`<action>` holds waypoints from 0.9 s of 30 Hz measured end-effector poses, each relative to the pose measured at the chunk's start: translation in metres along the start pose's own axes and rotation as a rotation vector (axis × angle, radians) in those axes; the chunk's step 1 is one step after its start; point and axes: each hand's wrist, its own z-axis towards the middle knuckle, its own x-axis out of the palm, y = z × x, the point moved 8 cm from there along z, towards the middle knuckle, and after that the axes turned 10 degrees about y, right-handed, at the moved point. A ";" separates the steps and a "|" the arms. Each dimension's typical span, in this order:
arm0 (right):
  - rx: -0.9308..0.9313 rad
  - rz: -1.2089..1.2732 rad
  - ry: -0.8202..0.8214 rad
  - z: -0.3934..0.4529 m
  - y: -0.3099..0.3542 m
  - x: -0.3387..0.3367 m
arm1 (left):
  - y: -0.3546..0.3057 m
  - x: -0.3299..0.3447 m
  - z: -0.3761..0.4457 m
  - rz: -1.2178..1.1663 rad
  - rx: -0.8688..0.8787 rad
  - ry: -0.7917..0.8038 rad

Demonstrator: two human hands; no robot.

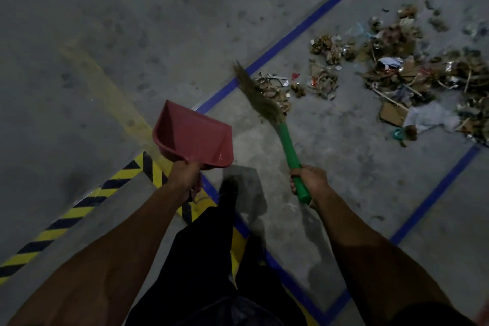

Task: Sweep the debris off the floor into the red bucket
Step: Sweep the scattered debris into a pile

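Note:
My left hand (185, 174) grips the handle of a red plastic dustpan (193, 137), held above the floor with its mouth facing away and nothing visible inside. My right hand (309, 180) holds a short broom by its green handle (289, 151). The straw bristles (258, 95) reach up and left, touching the near edge of the debris. The debris (391, 66) is a spread of cardboard scraps, sticks, foil and plastic across the right of the grey concrete floor. No red bucket is in view.
Blue tape lines (304, 26) frame the floor area holding the debris. A yellow painted stripe (105, 90) and yellow-black hazard tape (79, 206) cross the floor on the left. My dark-trousered legs and a shoe (227, 193) are below the dustpan.

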 end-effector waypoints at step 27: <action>-0.064 0.186 -0.149 0.024 0.097 -0.064 | -0.137 0.090 0.033 0.122 0.044 0.145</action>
